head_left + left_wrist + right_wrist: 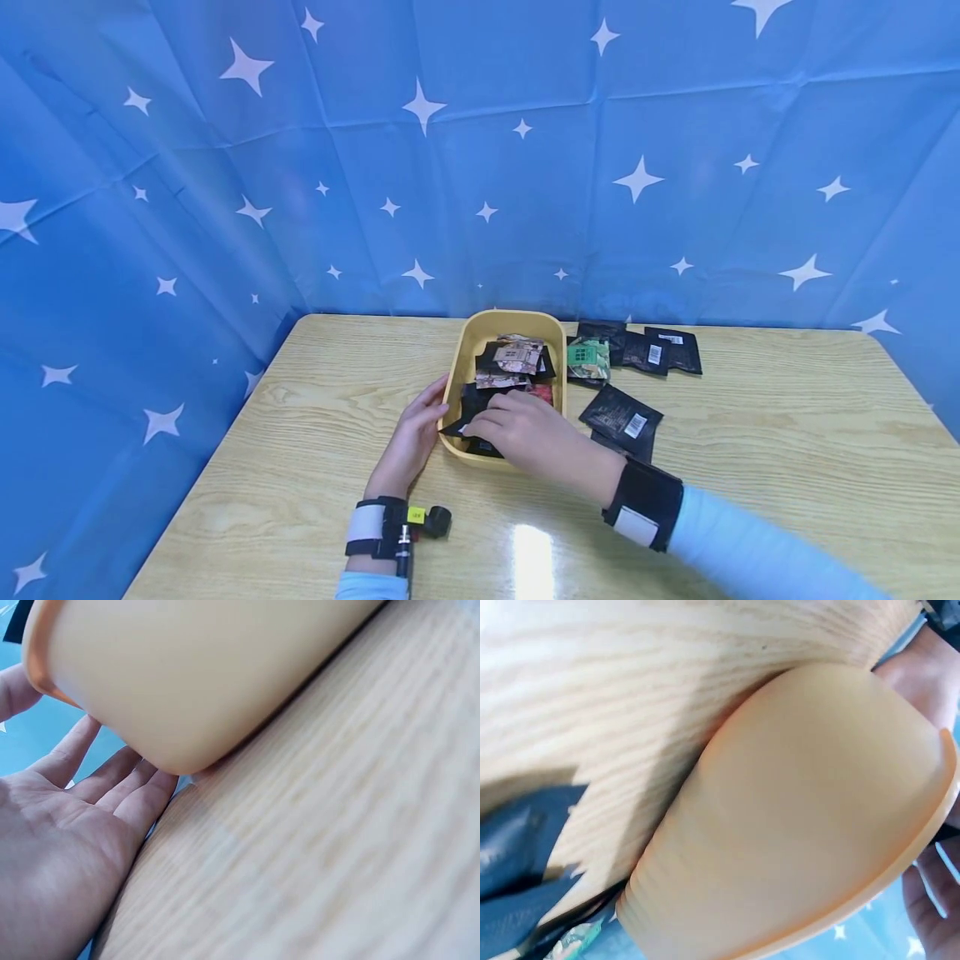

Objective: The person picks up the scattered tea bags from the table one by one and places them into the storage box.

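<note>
A yellow box [513, 317] stands on the table, filled with flat packets, some black, others pink-brown or red. My left hand [414, 429] lies along its left side, its long fingers fairly straight against the outer wall, as the left wrist view shows. The thumb touches the rim. My right hand [525, 429] reaches over the near right of the box and pinches a black packet [452, 428], whose corner shows near the left rim. The hand hides part of the contents. Among them lies a pink-brown packet [517, 357].
Right of the box lie a green packet [588, 358], black packets [647, 353] near the back edge, and a larger black packet [621, 415] overlapping another. A blue curtain with white stars [480, 167] hangs behind the wooden table [787, 417].
</note>
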### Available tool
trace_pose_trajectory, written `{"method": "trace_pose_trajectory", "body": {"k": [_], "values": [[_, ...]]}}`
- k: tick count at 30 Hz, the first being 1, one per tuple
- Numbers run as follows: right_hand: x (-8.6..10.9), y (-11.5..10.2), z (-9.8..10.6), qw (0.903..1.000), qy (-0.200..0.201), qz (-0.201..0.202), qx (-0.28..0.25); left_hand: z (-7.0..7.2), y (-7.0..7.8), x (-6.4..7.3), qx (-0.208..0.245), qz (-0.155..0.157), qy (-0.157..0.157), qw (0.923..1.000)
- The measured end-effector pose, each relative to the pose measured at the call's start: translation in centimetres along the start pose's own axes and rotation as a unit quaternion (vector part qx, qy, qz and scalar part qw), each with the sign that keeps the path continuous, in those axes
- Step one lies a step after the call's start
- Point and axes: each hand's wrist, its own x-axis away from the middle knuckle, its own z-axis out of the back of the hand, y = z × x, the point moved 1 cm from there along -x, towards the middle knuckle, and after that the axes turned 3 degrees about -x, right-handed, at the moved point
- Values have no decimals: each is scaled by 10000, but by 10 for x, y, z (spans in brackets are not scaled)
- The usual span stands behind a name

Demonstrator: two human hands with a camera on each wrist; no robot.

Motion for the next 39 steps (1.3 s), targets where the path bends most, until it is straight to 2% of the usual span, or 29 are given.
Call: {"method": "trace_pose_trajectory", "body": {"k": [12, 19, 26, 30, 34, 39], "values": [[2, -2, -4, 9986, 319, -285, -324, 0, 2, 2, -114, 57, -28, 9999], [8, -2, -1, 9955, 120, -804, -488, 0, 1, 1, -41, 55, 54, 10000], [22, 7, 8, 9888, 317, -1351, -543, 0, -1, -1, 2, 71, 101, 9999], [32, 18, 13, 9803, 97, -1931, -397, 0, -1, -1, -24, 30, 153, 9999], [44, 32, 19, 9648, -126, -2605, -334, 0, -1, -2, 42, 13, 162, 9999], [61, 49, 28, 9448, -176, -3251, -374, 0, 0, -2, 174, -43, 92, 9998]]}}
